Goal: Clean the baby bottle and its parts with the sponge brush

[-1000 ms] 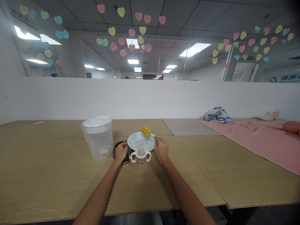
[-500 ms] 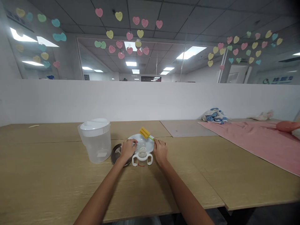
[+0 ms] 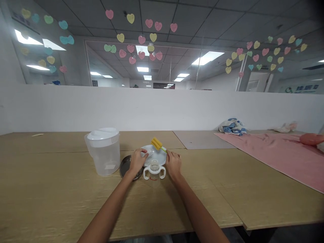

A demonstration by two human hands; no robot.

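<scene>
My right hand [image 3: 173,163] is closed around the green handle of a bottle brush with a yellow sponge head [image 3: 157,143], held over the white plate [image 3: 160,158]. At the plate's left side my left hand [image 3: 137,161] pinches a clear plastic cover [image 3: 150,153], its outline hard to make out against the plate. Between my hands, a clear baby bottle [image 3: 154,173] with a white two-handled collar stands upright, open at the top, in front of the plate. A round steel dish [image 3: 124,167] lies under my left hand and wrist, partly hidden.
A lidded translucent pitcher [image 3: 105,153] stands left of the steel dish. Farther right are a pink cloth [image 3: 273,152] and a crumpled blue-and-white cloth [image 3: 233,127] near the wall. The wooden table's [image 3: 202,202] front edge runs close to me.
My left hand has moved right from the steel dish to the plate and closed on the clear cover, which has shifted left. The right hand keeps the brush almost still.
</scene>
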